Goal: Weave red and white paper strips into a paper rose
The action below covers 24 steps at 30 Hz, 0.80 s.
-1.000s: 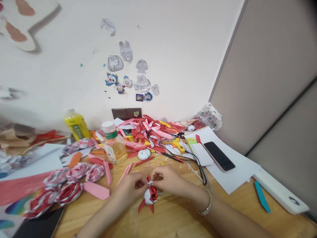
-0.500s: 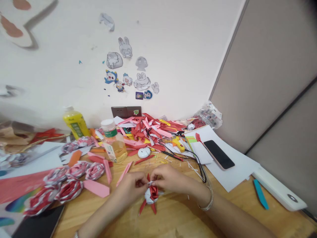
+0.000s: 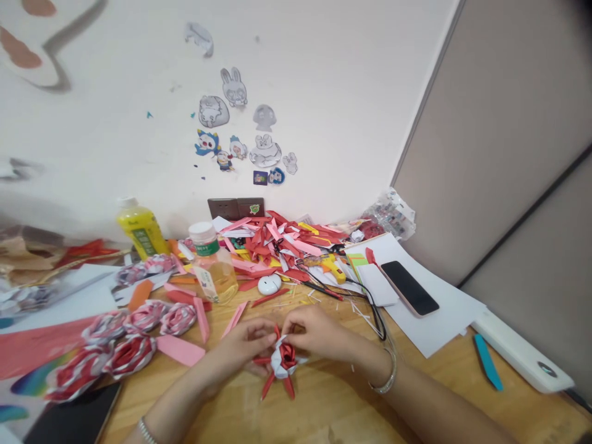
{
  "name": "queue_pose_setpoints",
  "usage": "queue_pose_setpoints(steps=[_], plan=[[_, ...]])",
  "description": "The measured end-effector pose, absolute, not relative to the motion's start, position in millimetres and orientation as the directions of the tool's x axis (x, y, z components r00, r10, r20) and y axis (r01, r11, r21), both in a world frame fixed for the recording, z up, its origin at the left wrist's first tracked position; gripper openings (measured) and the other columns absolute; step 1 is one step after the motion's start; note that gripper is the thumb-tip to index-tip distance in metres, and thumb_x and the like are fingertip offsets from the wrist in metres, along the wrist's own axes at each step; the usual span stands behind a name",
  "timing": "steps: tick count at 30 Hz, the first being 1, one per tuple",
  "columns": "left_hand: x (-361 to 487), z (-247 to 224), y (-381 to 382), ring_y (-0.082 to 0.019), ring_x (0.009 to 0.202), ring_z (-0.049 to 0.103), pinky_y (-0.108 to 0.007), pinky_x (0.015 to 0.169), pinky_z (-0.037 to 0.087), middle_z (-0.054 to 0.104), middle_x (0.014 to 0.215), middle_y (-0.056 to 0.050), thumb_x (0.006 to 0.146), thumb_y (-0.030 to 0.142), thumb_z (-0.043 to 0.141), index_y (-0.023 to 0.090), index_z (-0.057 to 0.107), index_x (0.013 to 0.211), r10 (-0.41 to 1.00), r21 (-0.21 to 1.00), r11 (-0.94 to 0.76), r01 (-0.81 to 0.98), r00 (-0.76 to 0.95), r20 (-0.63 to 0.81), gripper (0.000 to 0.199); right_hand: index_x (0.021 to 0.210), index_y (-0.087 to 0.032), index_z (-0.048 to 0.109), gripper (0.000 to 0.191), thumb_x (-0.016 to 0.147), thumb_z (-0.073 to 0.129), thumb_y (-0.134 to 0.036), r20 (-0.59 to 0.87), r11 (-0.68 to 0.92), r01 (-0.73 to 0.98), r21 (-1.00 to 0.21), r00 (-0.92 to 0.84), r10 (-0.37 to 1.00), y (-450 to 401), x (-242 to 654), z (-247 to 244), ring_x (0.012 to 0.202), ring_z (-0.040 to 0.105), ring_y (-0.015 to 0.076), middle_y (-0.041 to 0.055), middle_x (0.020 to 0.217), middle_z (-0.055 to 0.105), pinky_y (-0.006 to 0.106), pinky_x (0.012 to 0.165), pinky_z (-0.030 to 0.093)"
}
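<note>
Between my hands, low in the middle of the view, is a red and white folded paper flower (image 3: pixel 283 359) with red pointed strips sticking out around it. My left hand (image 3: pixel 252 345) grips its left side, the thumb on top and fingers curled below. My right hand (image 3: pixel 309 333) pinches the white paper at its upper edge with thumb and forefinger. Finished-looking rolled paper flowers (image 3: pixel 131 356) in red, pink and white lie to the left. A pink folded strip (image 3: pixel 181 349) rests beside them.
Behind my hands lies a heap of red and pink strips (image 3: pixel 272 243), with a yellow glue gun (image 3: pixel 333 269) and its black cord. A tea bottle (image 3: pixel 215 271), a yellow bottle (image 3: pixel 142 228) and a white earbud case (image 3: pixel 269 284) stand nearby. A phone (image 3: pixel 409 288) lies on white paper.
My left hand has loosened its pinch near the top and shifted down the flower's left side. The flower has turned slightly, and a red strip now shows at its left.
</note>
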<state>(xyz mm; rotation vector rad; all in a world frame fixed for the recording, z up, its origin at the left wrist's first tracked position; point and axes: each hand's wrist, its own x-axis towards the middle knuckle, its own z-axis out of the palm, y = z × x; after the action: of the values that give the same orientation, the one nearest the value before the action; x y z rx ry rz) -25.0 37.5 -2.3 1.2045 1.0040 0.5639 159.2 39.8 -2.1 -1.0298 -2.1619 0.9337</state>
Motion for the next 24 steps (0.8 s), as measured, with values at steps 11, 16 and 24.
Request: queue_pose_setpoints(steps=[11,16,24], plan=[[-23,-10,40,-0.010,0.050,0.051,-0.021,0.051,0.038,0.057,0.055,0.005,0.057,0.059,0.069,0.016,0.051,0.067,0.870,0.983,0.160,0.093,0.456,-0.185,0.048,0.085,-0.017,0.069,0.019,0.087,0.051,-0.022,0.289,0.716,0.264,-0.646,-0.784,0.550,41,168,13,0.079,0.057,0.0139,0.0037,0.081,0.066,0.023,0.075,0.042],[-21,-3,39,-0.011,0.051,0.053,-0.022,0.050,0.038,0.056,0.054,0.005,0.059,0.057,0.068,0.016,0.053,0.066,0.864,0.977,0.103,0.185,0.470,-0.180,0.044,0.090,-0.018,0.066,0.018,0.087,0.048,-0.021,0.212,0.620,0.378,-0.688,-0.712,0.669,35,164,17,0.070,0.054,0.0112,0.0003,0.077,0.062,0.020,0.066,0.040],[-23,-11,42,-0.011,0.048,0.053,-0.022,0.049,0.038,0.057,0.053,0.004,0.061,0.058,0.066,0.017,0.052,0.067,0.861,0.981,0.094,0.171,0.480,-0.166,0.044,0.071,-0.016,0.062,0.022,0.087,0.047,-0.019,0.263,0.690,0.336,-0.641,-0.748,0.609,34,164,16,0.072,0.052,0.0117,-0.0001,0.072,0.055,0.021,0.071,0.039]])
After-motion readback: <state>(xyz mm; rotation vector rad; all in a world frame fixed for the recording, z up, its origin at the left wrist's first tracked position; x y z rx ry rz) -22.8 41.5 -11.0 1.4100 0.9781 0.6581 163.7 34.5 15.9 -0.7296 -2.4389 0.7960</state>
